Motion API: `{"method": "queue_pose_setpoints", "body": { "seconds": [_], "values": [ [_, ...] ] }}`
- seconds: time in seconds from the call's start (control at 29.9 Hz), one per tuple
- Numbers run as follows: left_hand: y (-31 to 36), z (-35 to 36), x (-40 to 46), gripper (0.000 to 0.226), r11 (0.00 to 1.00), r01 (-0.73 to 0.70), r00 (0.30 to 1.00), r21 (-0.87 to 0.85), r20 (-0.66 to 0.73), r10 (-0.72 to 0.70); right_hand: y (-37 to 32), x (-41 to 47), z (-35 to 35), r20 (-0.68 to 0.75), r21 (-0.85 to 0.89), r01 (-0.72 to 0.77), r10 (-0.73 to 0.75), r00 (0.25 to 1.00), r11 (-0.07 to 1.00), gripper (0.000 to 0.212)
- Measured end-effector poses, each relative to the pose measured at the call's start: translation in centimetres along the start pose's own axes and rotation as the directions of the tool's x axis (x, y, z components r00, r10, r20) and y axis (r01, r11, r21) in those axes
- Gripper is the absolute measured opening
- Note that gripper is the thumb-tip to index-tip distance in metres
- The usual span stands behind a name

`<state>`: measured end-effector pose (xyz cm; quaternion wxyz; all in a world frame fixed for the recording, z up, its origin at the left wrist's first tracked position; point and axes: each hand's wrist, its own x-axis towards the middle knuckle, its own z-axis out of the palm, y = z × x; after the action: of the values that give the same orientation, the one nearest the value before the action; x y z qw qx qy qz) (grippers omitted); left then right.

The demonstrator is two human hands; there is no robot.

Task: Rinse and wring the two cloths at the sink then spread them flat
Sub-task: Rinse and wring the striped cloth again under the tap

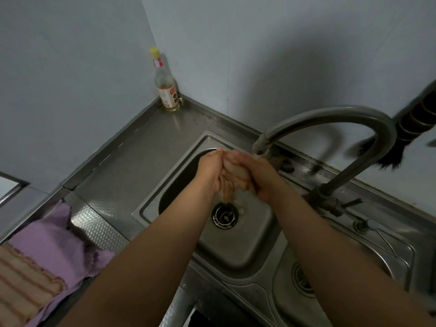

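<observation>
Dim, soft indoor light; the faucet (330, 121) casts a curved wall shadow beyond the hands; wide-angle bending at edges.

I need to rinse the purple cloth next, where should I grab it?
Pinch the purple cloth at its frilly edge nearest the sink, coming from above with the left hand. That edge lies bare; the striped cloth covers the other end.

At centre frame, the left hand (210, 172) and right hand (260, 175) grip a bunched, pale orange cloth (236, 172) between them over the left basin of a steel sink (151, 204), just below the spout of the curved faucet (330, 119). Water drips from the cloth toward the drain (224, 215). At lower left, a purple cloth (59, 241) lies on the tabletop (141, 147), with a striped tan cloth (26, 282) overlapping it. A yellow-capped bottle (165, 83) stands in the far corner.
</observation>
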<state>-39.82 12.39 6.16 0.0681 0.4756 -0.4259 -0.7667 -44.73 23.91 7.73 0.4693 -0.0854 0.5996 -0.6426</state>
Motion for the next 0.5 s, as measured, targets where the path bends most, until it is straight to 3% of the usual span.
{"method": "queue_pose_setpoints", "body": {
  "seconds": [0.03,0.1,0.13,0.23,0.3,0.4,0.5],
  "values": [
    [0.1,0.4,0.1,0.030,1.000,0.020,0.999,-0.005,-0.040,-0.020,0.0,-0.1,1.2,-0.066,-0.169,0.033,-0.045,0.997,0.985,0.035],
    [-0.1,1.4,-0.4,0.031,0.998,0.070,0.996,-0.011,-0.050,-0.070,0.0,-0.2,3.0,-0.200,-0.528,0.075,-0.209,0.957,0.846,0.035],
    [-0.3,2.0,-1.0,0.030,0.996,0.084,0.996,-0.009,-0.015,-0.084,-0.2,-0.1,3.1,-0.286,-0.580,0.068,-0.281,0.916,0.812,0.036],
    [-1.1,3.4,-2.6,0.029,0.997,0.079,0.997,0.012,0.026,-0.079,-0.9,0.8,2.0,-0.511,-0.399,0.121,-0.330,0.794,0.909,0.030],
    [-0.6,3.3,-2.5,0.036,0.998,0.069,0.997,0.012,0.024,-0.069,-0.3,1.1,2.5,-0.496,-0.431,0.071,-0.302,0.814,0.900,0.027],
    [-0.5,2.8,-1.5,0.040,0.995,0.090,0.996,-0.042,0.014,-0.089,0.9,1.4,3.2,-0.475,-0.619,-0.082,-0.289,0.831,0.781,0.042],
    [-1.4,3.4,-2.3,0.027,0.990,0.141,0.990,-0.029,0.037,-0.140,-0.1,2.0,1.6,-0.567,-0.456,-0.104,-0.198,0.800,0.884,0.039]
  ]
}}
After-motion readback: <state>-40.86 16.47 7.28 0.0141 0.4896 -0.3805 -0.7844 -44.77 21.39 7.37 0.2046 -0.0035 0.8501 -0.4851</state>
